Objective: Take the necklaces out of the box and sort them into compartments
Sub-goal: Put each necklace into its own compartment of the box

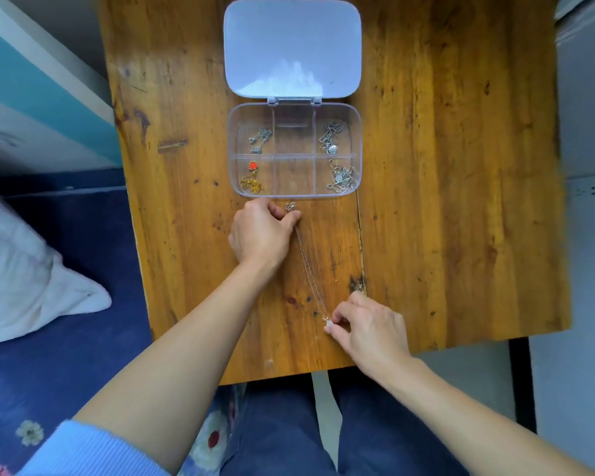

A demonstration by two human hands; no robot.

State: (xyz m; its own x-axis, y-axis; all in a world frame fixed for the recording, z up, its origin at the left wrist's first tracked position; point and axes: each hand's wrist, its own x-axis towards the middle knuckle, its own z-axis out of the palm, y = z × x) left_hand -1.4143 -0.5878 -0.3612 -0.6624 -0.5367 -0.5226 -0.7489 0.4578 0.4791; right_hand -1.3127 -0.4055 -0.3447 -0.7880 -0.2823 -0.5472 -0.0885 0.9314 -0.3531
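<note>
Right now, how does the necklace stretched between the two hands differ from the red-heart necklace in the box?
The stretched necklace is pulled straight, outside the box; the red-heart necklace sits bunched in its near-left compartment. The left hand and right hand pinch the stretched necklace; nothing touches the red-heart necklace. Both are thin chains with a pendant.

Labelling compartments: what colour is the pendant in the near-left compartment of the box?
Red pendant on a gold chain; clearest in the head view.
</note>
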